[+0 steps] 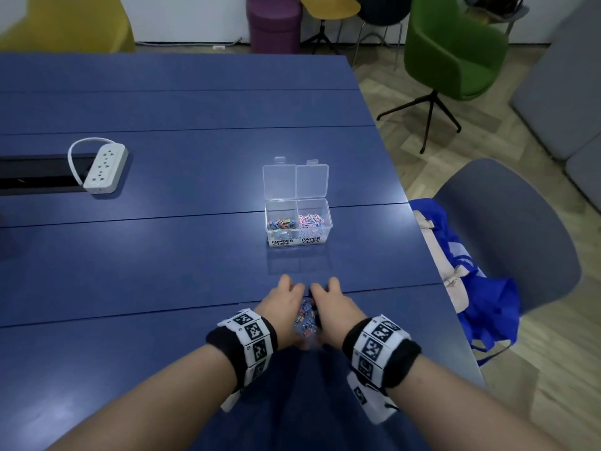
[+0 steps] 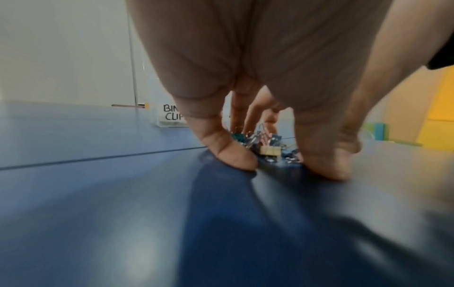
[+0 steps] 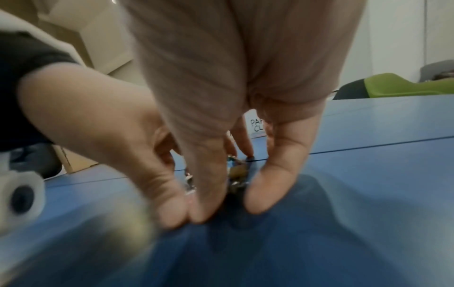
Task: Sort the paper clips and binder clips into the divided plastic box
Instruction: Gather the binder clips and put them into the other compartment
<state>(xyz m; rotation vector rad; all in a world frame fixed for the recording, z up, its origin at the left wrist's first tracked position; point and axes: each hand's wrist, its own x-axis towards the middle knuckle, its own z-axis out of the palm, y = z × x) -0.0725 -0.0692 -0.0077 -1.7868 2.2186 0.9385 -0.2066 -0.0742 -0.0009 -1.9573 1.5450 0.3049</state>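
Observation:
A small heap of coloured binder clips (image 1: 305, 317) lies on the blue table (image 1: 162, 262) near me. My left hand (image 1: 286, 301) and right hand (image 1: 328, 304) stand on either side of it. Their fingertips are down on the table and they cup the heap between them. In the left wrist view the clips (image 2: 267, 149) sit between my left hand (image 2: 245, 136) and the other hand. The right wrist view shows my right hand (image 3: 236, 186) over the clips (image 3: 237, 170). The clear divided box (image 1: 298, 237) stands farther back with its lid (image 1: 295, 180) up. It holds binder clips on the left and paper clips on the right.
A white power strip (image 1: 104, 167) lies at the far left beside a black cable slot (image 1: 32, 177). The table's right edge runs close to the box. Past that edge a blue bag (image 1: 481, 288) rests on a grey chair (image 1: 507, 229).

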